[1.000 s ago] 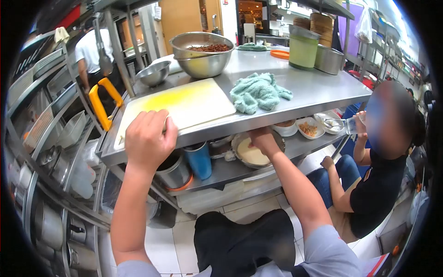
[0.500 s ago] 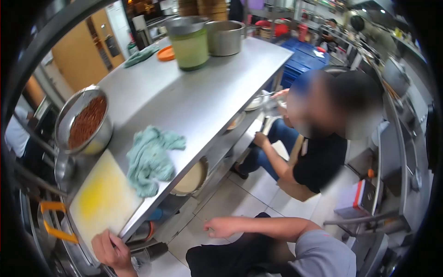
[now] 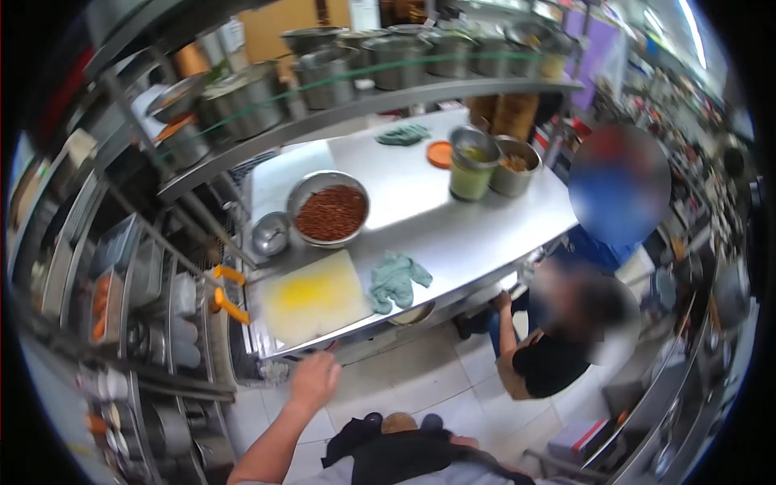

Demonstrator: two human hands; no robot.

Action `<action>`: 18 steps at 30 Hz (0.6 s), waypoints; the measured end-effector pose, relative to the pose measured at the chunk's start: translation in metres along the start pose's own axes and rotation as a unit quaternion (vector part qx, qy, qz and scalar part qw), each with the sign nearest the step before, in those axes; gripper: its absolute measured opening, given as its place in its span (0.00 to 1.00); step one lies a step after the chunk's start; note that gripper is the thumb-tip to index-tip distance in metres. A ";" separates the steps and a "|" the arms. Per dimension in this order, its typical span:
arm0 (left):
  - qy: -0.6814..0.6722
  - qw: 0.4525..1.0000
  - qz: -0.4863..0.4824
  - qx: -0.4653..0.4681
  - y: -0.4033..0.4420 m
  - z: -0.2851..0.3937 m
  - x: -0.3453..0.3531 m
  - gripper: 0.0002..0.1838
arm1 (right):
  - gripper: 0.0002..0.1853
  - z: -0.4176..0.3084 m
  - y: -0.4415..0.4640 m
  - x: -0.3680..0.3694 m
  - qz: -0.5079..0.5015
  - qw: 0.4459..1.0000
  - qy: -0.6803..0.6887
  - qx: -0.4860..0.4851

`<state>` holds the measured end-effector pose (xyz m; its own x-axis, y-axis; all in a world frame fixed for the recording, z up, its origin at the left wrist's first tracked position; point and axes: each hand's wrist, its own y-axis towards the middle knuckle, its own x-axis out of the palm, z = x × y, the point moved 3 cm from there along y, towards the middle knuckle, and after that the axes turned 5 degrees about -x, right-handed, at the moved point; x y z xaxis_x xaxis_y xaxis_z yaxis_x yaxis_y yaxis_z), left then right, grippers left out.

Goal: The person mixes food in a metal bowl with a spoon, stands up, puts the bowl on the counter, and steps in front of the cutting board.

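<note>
My left hand (image 3: pixel 315 378) is just off the table's front edge, below the cutting board. Its fingers are loosely bent and somewhat blurred, and I see nothing in them. My right hand (image 3: pixel 399 422) appears low, in front of the dark apron (image 3: pixel 404 454); its fingers cannot be made out. The pale cutting board (image 3: pixel 331 311), with a yellow patch on it, lies at the table's near left corner. To its right lies a crumpled green cloth (image 3: pixel 394 281). Behind the board stands a steel bowl (image 3: pixel 305 184) of reddish-brown pieces, beside a small metal bowl (image 3: pixel 271 234).
A green-filled container (image 3: pixel 471 174) and a steel pot (image 3: pixel 517 166) stand at the far right of the steel table (image 3: pixel 477 226). An overhead shelf (image 3: pixel 356 109) carries several pots. A seated co-worker (image 3: pixel 554 360) is at the right, beside the table. Shelving (image 3: pixel 162 323) stands left.
My view has swung left and up, bringing the overhead shelf and left shelving into sight. My left hand has come off the board's edge. My right arm has drawn in towards my body.
</note>
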<state>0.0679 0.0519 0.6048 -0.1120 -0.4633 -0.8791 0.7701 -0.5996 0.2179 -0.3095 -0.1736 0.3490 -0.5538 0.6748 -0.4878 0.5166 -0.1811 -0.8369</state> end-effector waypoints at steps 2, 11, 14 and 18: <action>-0.087 0.985 -0.132 -0.062 -0.049 0.001 0.024 0.14 | 0.30 -0.004 0.026 0.002 -0.009 0.999 -0.030 -0.027; -0.219 0.945 -0.195 0.145 -0.008 0.096 0.026 0.13 | 0.27 -0.286 0.102 -0.133 -0.174 0.956 0.020 -0.234; -0.271 0.944 -0.088 0.169 -0.007 0.048 -0.017 0.11 | 0.26 -0.379 0.106 -0.151 -0.194 0.954 0.060 -0.222; -0.157 0.986 -0.024 0.045 -0.013 -0.100 -0.051 0.09 | 0.24 -0.495 0.096 -0.124 -0.220 0.939 0.137 -0.225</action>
<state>0.1268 0.1486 0.6047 -0.3464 -0.6032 -0.7185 0.7020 -0.6747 0.2280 0.1319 0.0794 0.4522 -0.6211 0.7836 0.0143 0.5350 0.4373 -0.7229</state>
